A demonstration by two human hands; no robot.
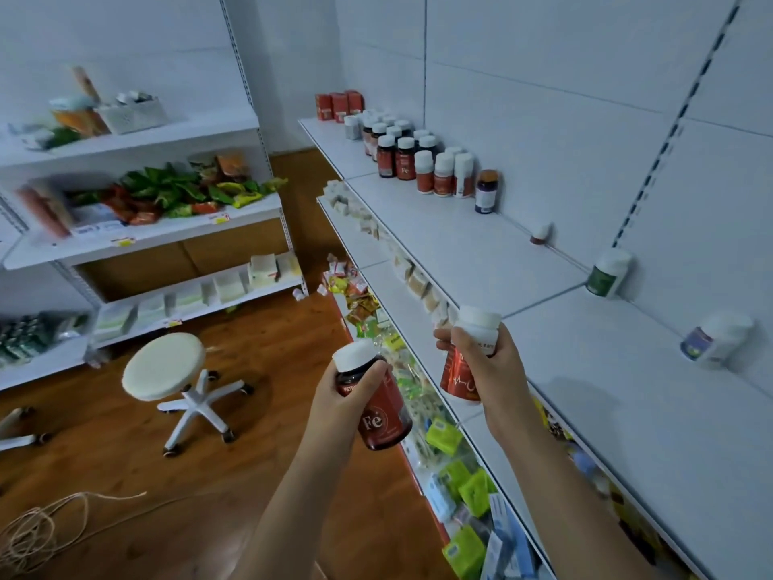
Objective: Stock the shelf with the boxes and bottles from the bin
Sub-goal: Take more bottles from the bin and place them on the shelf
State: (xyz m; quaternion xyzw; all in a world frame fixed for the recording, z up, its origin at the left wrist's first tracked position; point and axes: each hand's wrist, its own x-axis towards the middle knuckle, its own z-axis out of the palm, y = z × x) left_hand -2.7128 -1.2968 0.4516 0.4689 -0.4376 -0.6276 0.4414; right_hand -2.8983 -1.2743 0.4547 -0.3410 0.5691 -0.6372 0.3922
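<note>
A small shop, likely a pharmacy: white slotted shelving (481,244) on the right holds supplement bottles (403,157), left shelves (146,236) carry packets with price tags (122,241).

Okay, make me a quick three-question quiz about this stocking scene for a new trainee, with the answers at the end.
1. True or false: both hands hold bottles.
2. What letters show on the bottle in the left hand?
3. The top shelf holds its grouped bottles: A) at the far end, B) nearest the camera, C) nowhere.

Key
1. True: the right hand grips a white-capped red bottle, the left a dark bottle.
2. Fe.
3. A, beside the red boxes.
</note>
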